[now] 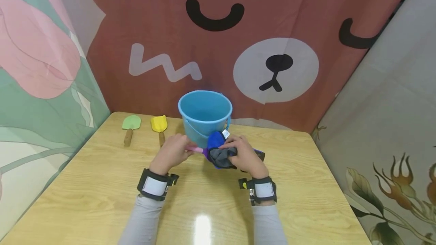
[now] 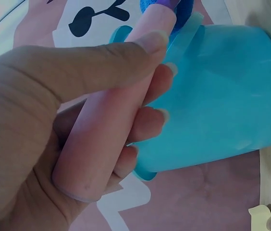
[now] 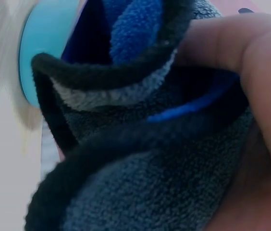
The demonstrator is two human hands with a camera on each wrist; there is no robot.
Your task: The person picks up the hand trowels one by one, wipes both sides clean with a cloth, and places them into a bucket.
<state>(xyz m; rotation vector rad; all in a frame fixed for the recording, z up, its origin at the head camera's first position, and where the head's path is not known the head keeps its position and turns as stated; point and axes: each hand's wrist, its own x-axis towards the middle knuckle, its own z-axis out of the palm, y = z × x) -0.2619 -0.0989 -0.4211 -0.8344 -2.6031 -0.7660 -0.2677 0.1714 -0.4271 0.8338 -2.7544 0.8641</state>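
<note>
Left hand (image 1: 172, 153) curled round pink handle (image 2: 111, 115); right hand (image 1: 246, 158) clutching bunched cloth (image 1: 219, 150) at handle's far end; bucket (image 1: 205, 114) just behind.

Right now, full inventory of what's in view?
bucket: 1, light blue, upright at the table's far middle
pink handle: 1, pink with a purple part, held in front of the bucket
cloth: 1, blue and grey, bunched over the handle's far end
green shovel: 1, green, far left on the table
yellow shovel: 1, yellow, beside the green one
table: 1, light wood
left hand: grips the pink handle
right hand: grips the cloth
</note>
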